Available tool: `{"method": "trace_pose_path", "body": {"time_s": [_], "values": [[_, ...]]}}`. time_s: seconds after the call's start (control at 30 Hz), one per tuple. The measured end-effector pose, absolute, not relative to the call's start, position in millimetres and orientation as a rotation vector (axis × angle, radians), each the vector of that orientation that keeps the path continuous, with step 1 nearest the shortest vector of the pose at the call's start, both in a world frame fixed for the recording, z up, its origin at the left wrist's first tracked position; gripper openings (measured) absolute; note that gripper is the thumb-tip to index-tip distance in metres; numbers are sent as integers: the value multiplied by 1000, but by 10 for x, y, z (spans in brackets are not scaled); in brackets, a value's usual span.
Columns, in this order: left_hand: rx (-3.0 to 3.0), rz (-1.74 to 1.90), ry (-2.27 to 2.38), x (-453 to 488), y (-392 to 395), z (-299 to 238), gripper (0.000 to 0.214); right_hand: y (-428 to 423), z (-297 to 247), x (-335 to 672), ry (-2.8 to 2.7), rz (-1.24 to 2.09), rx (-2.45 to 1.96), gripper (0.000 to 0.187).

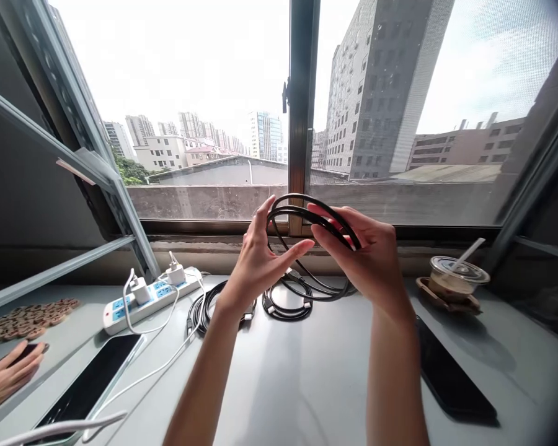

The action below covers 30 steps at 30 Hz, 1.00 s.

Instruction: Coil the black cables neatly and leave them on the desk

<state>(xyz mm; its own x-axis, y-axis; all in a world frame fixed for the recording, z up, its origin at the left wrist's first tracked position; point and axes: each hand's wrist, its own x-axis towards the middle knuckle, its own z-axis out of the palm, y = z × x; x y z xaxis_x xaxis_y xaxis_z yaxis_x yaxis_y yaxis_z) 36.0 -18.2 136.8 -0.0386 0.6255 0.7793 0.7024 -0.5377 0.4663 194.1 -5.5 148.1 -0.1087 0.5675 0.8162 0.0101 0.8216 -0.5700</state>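
A loosely looped black cable (302, 210) is held up above the table in front of the window. My right hand (365, 244) grips its loops between thumb and fingers on the right side. My left hand (263, 257) is at the left side of the loops, thumb stretched out and apart from the fingers. The cable passes by its fingertips; whether they touch it is hard to tell. Lower strands of the cable hang behind and between my hands. On the table behind lie a coiled black cable (288, 317) and another black coil (198, 310), partly hidden by my left forearm.
A white power strip (155, 296) with plugged-in chargers and white cords is at left, near a phone (90, 378). Another person's hand (16, 375) is at far left. At right are a black phone (451, 371) and a lidded cup (458, 279) with a straw.
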Motion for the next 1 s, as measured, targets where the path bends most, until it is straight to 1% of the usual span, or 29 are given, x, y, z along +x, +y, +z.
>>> {"method": "trace_pose_path", "body": {"time_s": [0.03, 0.07, 0.13, 0.17, 0.2, 0.23, 0.3, 0.4, 0.43, 0.5, 0.57, 0.63, 0.77, 0.83, 0.9, 1.0], "values": [[-2102, -1681, -1465, 348, -142, 1357, 70, -70, 1486, 1956, -1620, 490, -449, 23], [-2048, -1734, -1462, 338, -102, 1349, 62, -84, 1490, 1972, -1614, 480, -436, 23], [-1966, -1900, -1455, 309, -38, 1338, 34, -105, 1495, 2004, -1594, 468, -414, 23], [-1982, -2011, -1436, 290, -19, 1336, 24, -106, 1493, 2017, -1579, 470, -406, 22], [-2027, -2135, -1408, 271, -11, 1338, 28, -99, 1489, 2027, -1565, 479, -401, 21], [-2076, -2274, -1378, 253, -17, 1344, 37, -84, 1482, 2032, -1552, 494, -395, 20], [-2067, -2580, -1343, 233, -67, 1372, 48, -31, 1462, 2021, -1545, 529, -378, 24], [-1808, -2935, -1368, 264, -198, 1450, 52, 63, 1432, 1955, -1607, 561, -424, 36], [-1757, -3001, -1375, 287, -238, 1477, 53, 85, 1427, 1925, -1620, 581, -444, 37], [-1771, -3056, -1401, 336, -282, 1508, 53, 99, 1428, 1870, -1594, 657, -448, 32], [-1903, -3020, -1463, 370, -263, 1494, 53, 72, 1443, 1841, -1506, 764, -381, 27], [-2061, -2883, -1572, 373, -186, 1441, 51, 18, 1469, 1853, -1429, 861, -319, 26], [-2093, -2371, -1900, 320, 11, 1308, 42, -90, 1523, 1942, -1351, 976, -339, 22], [-2058, -2111, -2071, 300, 75, 1263, 41, -122, 1543, 1963, -1309, 973, -391, 19], [-2127, -1894, -2300, 305, 100, 1234, 45, -143, 1557, 1950, -1266, 925, -435, 18], [-2523, -1501, -2671, 369, 93, 1192, 56, -189, 1571, 1892, -1244, 799, -477, 20]]}}
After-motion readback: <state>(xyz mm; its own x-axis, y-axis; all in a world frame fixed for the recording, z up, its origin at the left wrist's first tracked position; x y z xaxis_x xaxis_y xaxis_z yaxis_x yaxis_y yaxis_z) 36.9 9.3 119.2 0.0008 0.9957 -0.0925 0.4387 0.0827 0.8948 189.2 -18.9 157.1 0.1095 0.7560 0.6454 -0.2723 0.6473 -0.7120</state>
